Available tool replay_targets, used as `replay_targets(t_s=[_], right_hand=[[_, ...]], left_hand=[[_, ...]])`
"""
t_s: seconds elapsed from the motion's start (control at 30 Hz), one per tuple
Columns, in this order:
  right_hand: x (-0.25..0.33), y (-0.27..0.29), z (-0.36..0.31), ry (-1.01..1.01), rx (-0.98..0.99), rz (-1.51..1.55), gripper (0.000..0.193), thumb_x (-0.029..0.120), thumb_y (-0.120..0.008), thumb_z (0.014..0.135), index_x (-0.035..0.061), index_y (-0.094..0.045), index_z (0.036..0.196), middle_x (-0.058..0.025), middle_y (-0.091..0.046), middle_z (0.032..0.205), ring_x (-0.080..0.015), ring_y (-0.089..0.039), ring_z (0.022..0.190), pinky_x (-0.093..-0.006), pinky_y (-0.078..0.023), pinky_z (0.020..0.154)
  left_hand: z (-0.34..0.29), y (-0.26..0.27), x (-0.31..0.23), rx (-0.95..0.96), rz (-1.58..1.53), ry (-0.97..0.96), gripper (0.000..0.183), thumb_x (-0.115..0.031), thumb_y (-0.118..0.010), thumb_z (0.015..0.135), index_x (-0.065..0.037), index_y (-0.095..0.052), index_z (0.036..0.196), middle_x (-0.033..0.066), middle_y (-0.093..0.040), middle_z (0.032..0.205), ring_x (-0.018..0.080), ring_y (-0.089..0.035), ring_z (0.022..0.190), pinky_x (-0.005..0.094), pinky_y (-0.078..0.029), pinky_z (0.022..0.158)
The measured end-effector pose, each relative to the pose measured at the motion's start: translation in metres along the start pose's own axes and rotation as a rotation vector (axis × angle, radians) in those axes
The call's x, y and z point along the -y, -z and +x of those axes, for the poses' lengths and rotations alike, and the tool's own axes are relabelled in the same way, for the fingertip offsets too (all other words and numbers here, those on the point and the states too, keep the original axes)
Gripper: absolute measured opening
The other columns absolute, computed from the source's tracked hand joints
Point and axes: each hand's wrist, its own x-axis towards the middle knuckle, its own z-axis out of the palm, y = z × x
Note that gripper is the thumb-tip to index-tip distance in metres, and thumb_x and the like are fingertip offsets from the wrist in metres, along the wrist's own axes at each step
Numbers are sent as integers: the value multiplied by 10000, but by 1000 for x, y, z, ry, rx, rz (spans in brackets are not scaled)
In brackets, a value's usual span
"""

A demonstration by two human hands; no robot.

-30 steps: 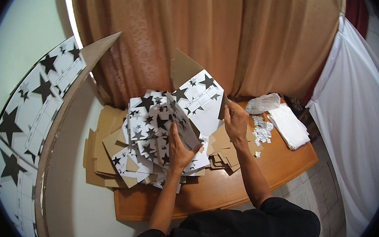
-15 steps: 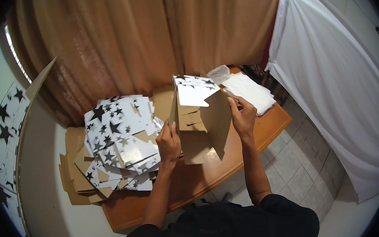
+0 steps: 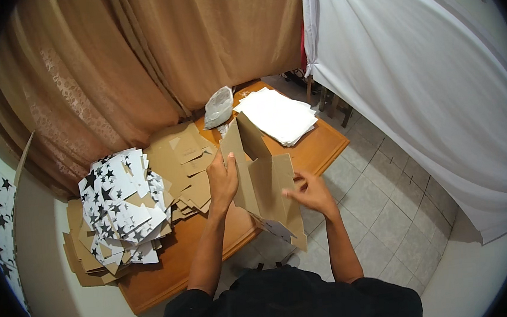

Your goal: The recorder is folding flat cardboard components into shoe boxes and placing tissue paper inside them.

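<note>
A brown cardboard box (image 3: 261, 179), partly folded with its plain inner side showing, is held above the table's front edge. My left hand (image 3: 222, 182) grips its left panel, thumb on the near face. At the box's right panel is my right hand (image 3: 313, 196), fingers curved and apart, thumb against the cardboard. A white printed face shows at the box's lower end. Left of the box, flat brown cardboard pieces (image 3: 172, 147) lie stacked, beside a heap of white star-printed cardboard (image 3: 114, 199).
A stack of white sheets (image 3: 277, 115) lies on the wooden table (image 3: 330, 143), next to a crumpled clear plastic bag (image 3: 218, 106). Brown curtains (image 3: 220, 36) hang behind, a white cloth (image 3: 403, 87) at right. A large star-printed panel (image 3: 8, 225) stands at far left.
My view has swung right. The box has turned and tilted, its star-printed flap no longer facing up. My right hand has loosened its pinch and moved down along the right panel.
</note>
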Motion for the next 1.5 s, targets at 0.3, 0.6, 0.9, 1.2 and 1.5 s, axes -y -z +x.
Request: replay_targets(t_s=[0.3,0.6,0.9,1.2,1.5], right_hand=[[-74,66,16,-36,47,-139,290,213,-630,888,-26,-697,1037,-256,-680,803,-337,-697,693,-414,-520,639],[-110,46,90,-44,179,20,289,180,-629,902,-34,-689,1086,-208,-721,870,-295,-718,732,-383,-545,643],[-158,-8,160,35,289,-210,339,185,-663,881,-24,-692,1146,-234,-725,915,-326,-728,802,-413,-559,735],[-161,-32,182,38,255,-443,506,135,-592,888,30,-514,1377,-260,-615,1084,-468,-638,931,-540,-524,832],[-224,-46,193,-117,422,-526,599,148,-578,914,59,-410,1482,-260,-550,1249,-458,-597,1086,-524,-509,928]], left_hand=[[14,-46,-14,101,95,18,348,-164,-506,982,73,-601,1219,296,-684,920,412,-695,849,464,-520,776],[19,-34,5,53,93,91,362,-156,-520,968,91,-588,1224,304,-678,913,415,-693,857,458,-521,780],[41,-67,72,72,309,164,450,-97,-468,955,99,-475,1360,346,-661,943,506,-652,902,564,-507,825],[58,-137,117,223,415,333,553,-119,-464,944,107,-388,1444,338,-643,1107,489,-662,926,548,-534,849],[56,-191,150,257,476,454,609,-162,-492,946,49,-342,1497,289,-626,1150,474,-642,1000,552,-525,872]])
